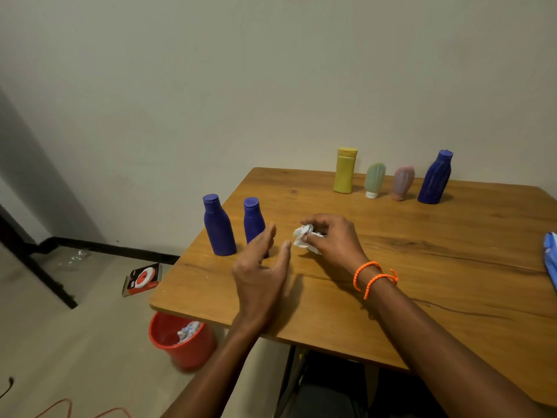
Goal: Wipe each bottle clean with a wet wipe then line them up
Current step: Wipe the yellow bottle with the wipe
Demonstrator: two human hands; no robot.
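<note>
Two blue bottles stand upright near the table's left edge: a larger one [218,226] and a smaller one [253,221]. My left hand [261,267] hovers just right of the smaller bottle, fingers straight and spread, holding nothing. My right hand [331,239] grips a crumpled white wet wipe [303,235] above the table. At the back stand a yellow bottle [345,171], a green tube [374,180], a pink tube [403,182] and a tall blue bottle [435,178] in a row.
The wooden table [422,267] stands against a plain wall. A red bucket [180,342] with used wipes sits on the floor at the table's near left corner. A blue wipe packet [551,257] lies at the right edge. A red-and-black box [141,279] lies on the floor.
</note>
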